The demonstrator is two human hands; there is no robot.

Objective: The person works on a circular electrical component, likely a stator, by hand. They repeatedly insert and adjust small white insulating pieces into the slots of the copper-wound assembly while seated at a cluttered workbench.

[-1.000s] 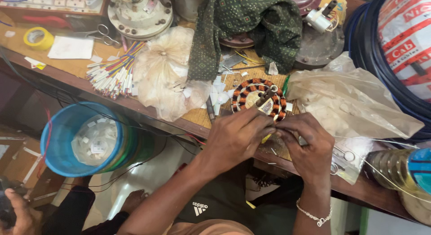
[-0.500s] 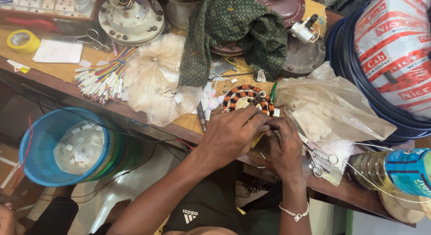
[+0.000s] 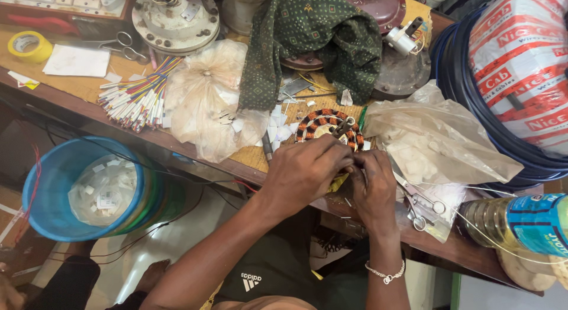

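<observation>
- My left hand (image 3: pixel 305 171) and right hand (image 3: pixel 371 182) pinch the near edge of the copper-wound stator (image 3: pixel 327 127) on the workbench (image 3: pixel 248 156).
- Blue bucket (image 3: pixel 56 194) holds a bag of white paper slips (image 3: pixel 102 188).
- Clear plastic bag (image 3: pixel 435 147) holds white pieces.

Your wooden workbench (image 3: pixel 71 88) carries a yellow tape roll (image 3: pixel 25 45), scissors (image 3: pixel 121 42), a bundle of sleeved wires (image 3: pixel 135 97), crumpled plastic bags (image 3: pixel 204 100), a green cloth (image 3: pixel 307 37) and a copper-wound stator (image 3: pixel 325 125)
</observation>
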